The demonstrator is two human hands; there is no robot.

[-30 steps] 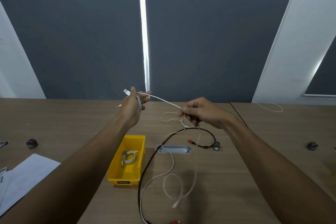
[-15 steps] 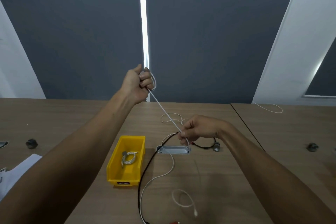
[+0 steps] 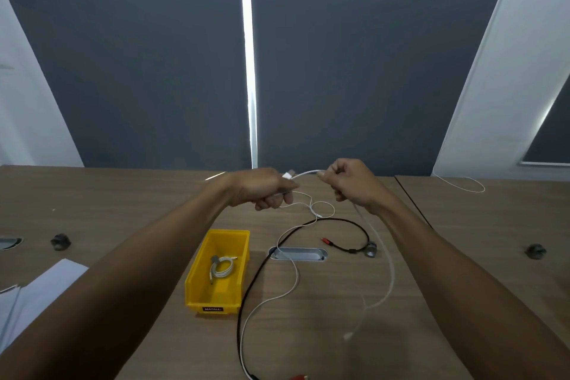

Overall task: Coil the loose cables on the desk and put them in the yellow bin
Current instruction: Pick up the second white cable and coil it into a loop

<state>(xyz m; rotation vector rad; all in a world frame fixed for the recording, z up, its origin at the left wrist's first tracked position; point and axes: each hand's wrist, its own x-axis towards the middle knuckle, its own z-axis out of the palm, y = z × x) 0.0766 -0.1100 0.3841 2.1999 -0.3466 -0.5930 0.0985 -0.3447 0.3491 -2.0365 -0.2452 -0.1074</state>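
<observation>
My left hand [image 3: 265,188] grips the plug end of a white cable [image 3: 389,265] above the desk. My right hand [image 3: 351,183] pinches the same cable a short way along, and the rest hangs down from it with its free end just above the desk. The yellow bin [image 3: 197,274] stands below my left forearm and holds one coiled white cable [image 3: 222,267]. A second thin white cable [image 3: 293,284] and a black cable [image 3: 351,224] with red plugs lie loose on the desk.
A silver cable grommet [image 3: 299,254] is set into the desk beside the bin. White papers [image 3: 40,290] lie at the left edge. Small dark knobs [image 3: 60,241] sit at the left and right. Another thin white cable [image 3: 462,185] lies at the far right.
My left hand has dropped from its raised position to desk height. My right hand has risen and come close to it, and the cable's free end has lifted and swung to the right.
</observation>
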